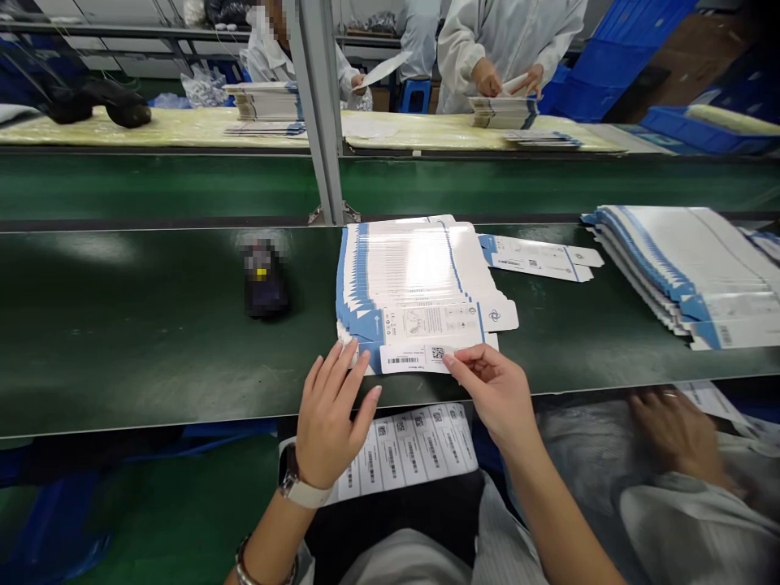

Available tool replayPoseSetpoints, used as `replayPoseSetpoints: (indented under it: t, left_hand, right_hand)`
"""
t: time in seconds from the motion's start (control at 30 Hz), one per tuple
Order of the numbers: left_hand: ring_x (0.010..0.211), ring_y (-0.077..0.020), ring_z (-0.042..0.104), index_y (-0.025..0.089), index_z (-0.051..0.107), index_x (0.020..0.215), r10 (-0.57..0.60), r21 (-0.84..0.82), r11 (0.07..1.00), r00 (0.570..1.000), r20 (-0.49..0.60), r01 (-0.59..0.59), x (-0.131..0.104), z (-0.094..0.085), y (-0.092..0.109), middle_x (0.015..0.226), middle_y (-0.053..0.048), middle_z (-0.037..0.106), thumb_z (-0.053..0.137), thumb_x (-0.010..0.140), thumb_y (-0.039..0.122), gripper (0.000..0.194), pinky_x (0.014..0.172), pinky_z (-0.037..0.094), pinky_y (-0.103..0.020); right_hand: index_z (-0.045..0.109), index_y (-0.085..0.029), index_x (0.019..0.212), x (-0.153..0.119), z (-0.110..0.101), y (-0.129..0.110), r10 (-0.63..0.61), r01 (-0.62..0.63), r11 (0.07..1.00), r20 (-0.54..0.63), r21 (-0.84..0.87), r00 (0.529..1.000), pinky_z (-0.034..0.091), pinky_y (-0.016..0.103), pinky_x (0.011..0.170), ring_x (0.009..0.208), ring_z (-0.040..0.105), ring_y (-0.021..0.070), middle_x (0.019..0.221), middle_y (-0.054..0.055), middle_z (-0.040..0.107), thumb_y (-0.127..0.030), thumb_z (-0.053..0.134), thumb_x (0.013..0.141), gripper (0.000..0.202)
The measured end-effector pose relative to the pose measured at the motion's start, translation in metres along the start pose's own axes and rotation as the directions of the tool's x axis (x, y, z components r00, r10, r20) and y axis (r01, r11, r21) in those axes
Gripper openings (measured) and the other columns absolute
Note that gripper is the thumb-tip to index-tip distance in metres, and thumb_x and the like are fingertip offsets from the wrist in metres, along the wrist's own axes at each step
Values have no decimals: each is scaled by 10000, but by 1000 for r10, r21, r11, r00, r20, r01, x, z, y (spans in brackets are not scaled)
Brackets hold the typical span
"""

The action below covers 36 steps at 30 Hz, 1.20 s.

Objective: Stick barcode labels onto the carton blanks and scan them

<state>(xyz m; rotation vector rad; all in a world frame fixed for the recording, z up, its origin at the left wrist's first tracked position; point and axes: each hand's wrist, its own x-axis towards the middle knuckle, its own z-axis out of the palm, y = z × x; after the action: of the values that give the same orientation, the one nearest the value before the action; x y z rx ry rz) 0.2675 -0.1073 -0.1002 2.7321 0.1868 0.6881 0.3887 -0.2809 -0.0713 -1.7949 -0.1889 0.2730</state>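
A fanned stack of flat white-and-blue cartons (408,260) lies on the dark green work surface in front of me. Along the nearest carton's front edge is a white barcode label (405,359) with a QR code. My right hand (495,390) pinches the right end of this label between thumb and forefinger. Fingers outstretched, my left hand (332,418) rests its tips at the lower left corner of the stack. Below the table edge, a sheet of barcode labels (420,451) lies across my lap, partly covered by my left hand and wrist.
To the left lies a dark, partly blurred-out object (266,284). A single flat carton (539,257) and another carton stack (688,268) are on the right. A neighbour's hand (676,435) is close at lower right. Across the green belt (183,183), people handle cartons beyond a metal post (322,122).
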Motion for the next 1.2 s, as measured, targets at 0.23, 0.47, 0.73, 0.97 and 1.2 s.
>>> replayPoseSetpoints:
  t: [0.23, 0.47, 0.73, 0.97, 1.2]
  left_hand:
    - [1329, -265, 245, 202, 241, 1382, 79, 95, 992, 993, 85, -87, 1, 0, -1, 1402, -59, 360, 482, 839, 330, 608, 1069, 259, -466]
    - [1321, -283, 257, 188, 256, 1376, 118, 209, 966, 980, 163, -151, 1, 0, -2, 1401, -36, 355, 453, 848, 385, 597, 1050, 267, -496]
    - [1309, -288, 283, 186, 272, 1371, 124, 217, 964, 980, 155, -157, 2, 2, -2, 1386, -47, 378, 452, 850, 380, 584, 1039, 278, -494]
    - [1308, -277, 285, 175, 298, 1359, 126, 258, 952, 979, 158, -164, 0, 2, -1, 1399, -18, 346, 448, 852, 393, 572, 1046, 269, -476]
    - [1312, -260, 279, 174, 301, 1355, 118, 301, 939, 979, 168, -165, 0, 2, 0, 1412, 16, 308, 430, 863, 398, 556, 1049, 270, -465]
  right_hand:
    - [618, -191, 700, -4, 3, -2, -105, 104, 993, -13, -64, 994, 513, 276, 559, 626, 589, 150, 671, 27, 625, -335, 673, 703, 154]
    - [609, -193, 700, -6, 5, -3, -152, 150, 983, -11, -104, 988, 503, 271, 557, 642, 590, 151, 669, 22, 624, -321, 658, 722, 139]
    - [597, -195, 693, -7, 5, -5, -136, 137, 984, 15, -116, 991, 497, 273, 565, 643, 590, 149, 669, 17, 620, -316, 649, 734, 138]
    - [601, -196, 708, -7, 6, -2, -129, 131, 984, 23, -119, 991, 488, 268, 565, 642, 590, 147, 678, 15, 623, -316, 645, 737, 131]
    - [604, -198, 704, -8, 5, -3, -118, 121, 986, 35, -111, 992, 481, 246, 563, 636, 580, 130, 672, 0, 617, -304, 651, 735, 119]
